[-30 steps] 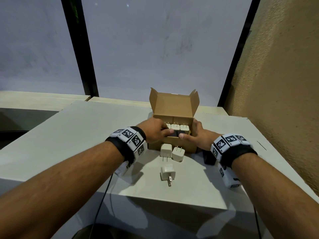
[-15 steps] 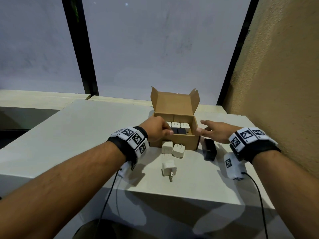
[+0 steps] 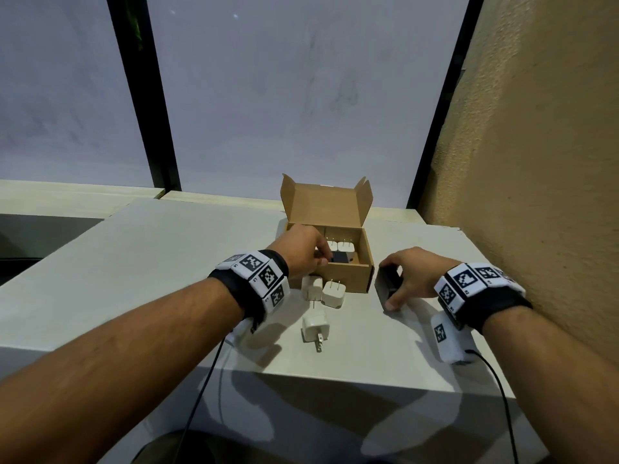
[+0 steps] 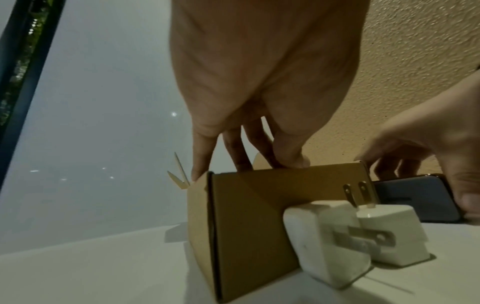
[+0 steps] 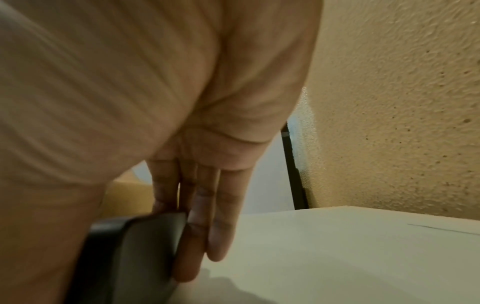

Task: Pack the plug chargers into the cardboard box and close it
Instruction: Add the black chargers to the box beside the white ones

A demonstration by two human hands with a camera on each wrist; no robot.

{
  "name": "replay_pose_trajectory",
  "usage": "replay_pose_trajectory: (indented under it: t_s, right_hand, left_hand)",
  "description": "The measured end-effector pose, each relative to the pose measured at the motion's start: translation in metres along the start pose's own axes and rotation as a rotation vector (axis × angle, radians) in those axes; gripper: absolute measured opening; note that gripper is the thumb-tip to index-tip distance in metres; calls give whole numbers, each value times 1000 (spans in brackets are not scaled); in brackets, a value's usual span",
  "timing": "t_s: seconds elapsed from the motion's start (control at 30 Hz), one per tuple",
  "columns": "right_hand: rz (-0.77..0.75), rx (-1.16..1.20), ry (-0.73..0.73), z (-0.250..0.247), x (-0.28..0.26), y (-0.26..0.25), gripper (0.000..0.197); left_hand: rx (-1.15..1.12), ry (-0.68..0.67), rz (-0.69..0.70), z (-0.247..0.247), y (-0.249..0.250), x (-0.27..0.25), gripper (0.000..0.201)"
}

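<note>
The black charger (image 3: 385, 284) lies on the bench (image 3: 167, 262) just right of the cardboard box (image 3: 348, 276), its long axis running roughly away from the person; its prongs are hidden, so which way it points can't be told. The right hand (image 3: 415, 276) curls round it, fingers on the far side, thumb near. To lift it well, keep that pinch firm and level, then turn it to fit the free space. The left hand (image 3: 301, 252) has its fingers bent over the box's near wall, holding it steady. White chargers (image 3: 341, 249) stand inside, prongs up; three more (image 3: 316, 328) lie in front.
</note>
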State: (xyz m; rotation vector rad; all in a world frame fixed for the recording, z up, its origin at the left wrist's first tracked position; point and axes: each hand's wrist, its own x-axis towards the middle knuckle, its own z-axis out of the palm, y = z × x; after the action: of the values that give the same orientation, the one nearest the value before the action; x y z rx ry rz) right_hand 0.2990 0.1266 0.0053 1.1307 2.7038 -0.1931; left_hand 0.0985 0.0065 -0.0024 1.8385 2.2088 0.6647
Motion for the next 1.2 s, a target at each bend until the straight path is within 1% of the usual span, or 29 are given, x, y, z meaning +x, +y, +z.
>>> replay_pose_trajectory:
  t_s: [0.1, 0.17, 0.23, 0.3, 0.37, 0.47, 0.53, 0.6, 0.63, 0.73, 0.77, 0.8, 0.87, 0.93, 1.0, 1.1, 1.2]
  right_hand:
    - [-44, 71, 144, -18, -2, 2, 76]
    - [-80, 127, 256, -31, -3, -2, 78]
    - [-118, 152, 327, -40, -1, -9, 81]
    - [-156, 159, 355, -41, 4, -19, 84]
    - [-183, 152, 370, -37, 11, -28, 84]
    - [-205, 186, 376, -29, 19, -36, 86]
    - [-203, 195, 377, -25, 24, -36, 86]
    - [-192, 219, 362, -22, 27, -35, 87]
    - [-181, 242, 346, -21, 28, -33, 90]
    - [-143, 282, 282, -14, 28, -28, 103]
    - [-137, 296, 249, -11, 28, -25, 104]
    - [-132, 307, 216, -7, 28, -24, 103]
    - [-130, 326, 174, -2, 28, -23, 91]
    - [-134, 361, 165, 2, 27, -25, 79]
    - [-133, 384, 163, 3, 26, -28, 76]
    - [-86, 395, 164, 5, 29, -28, 81]
    - [-45, 354, 154, 6, 33, -26, 74]
  left_hand:
    - [-49, 50, 29, 1, 15, 1, 35]
    - [-127, 67, 27, 1, 27, 5, 46]
    - [-239, 53, -4, 1, 38, 10, 56]
    - [-389, 16, -45, 2, 45, 15, 62]
    - [-509, 5, -69, 6, 47, 21, 60]
    - [-619, 39, -161, 10, 43, 30, 50]
    - [-613, 61, -206, 11, 37, 37, 32]
    - [-583, 49, -205, 9, 34, 40, 13]
    - [-554, 40, -196, 9, 33, 42, 12]
    - [-493, 28, -188, 12, 32, 46, 9]
    - [-482, 29, -184, 14, 32, 47, 8]
    - [-466, 29, -187, 16, 32, 49, 14]
    - [-441, 13, -190, 21, 32, 52, 32]
    - [-447, -14, -147, 24, 33, 55, 42]
    - [-423, -33, -90, 26, 33, 57, 40]
    - [-297, -49, -43, 29, 33, 59, 31]
    - [-219, -84, -22, 32, 32, 60, 27]
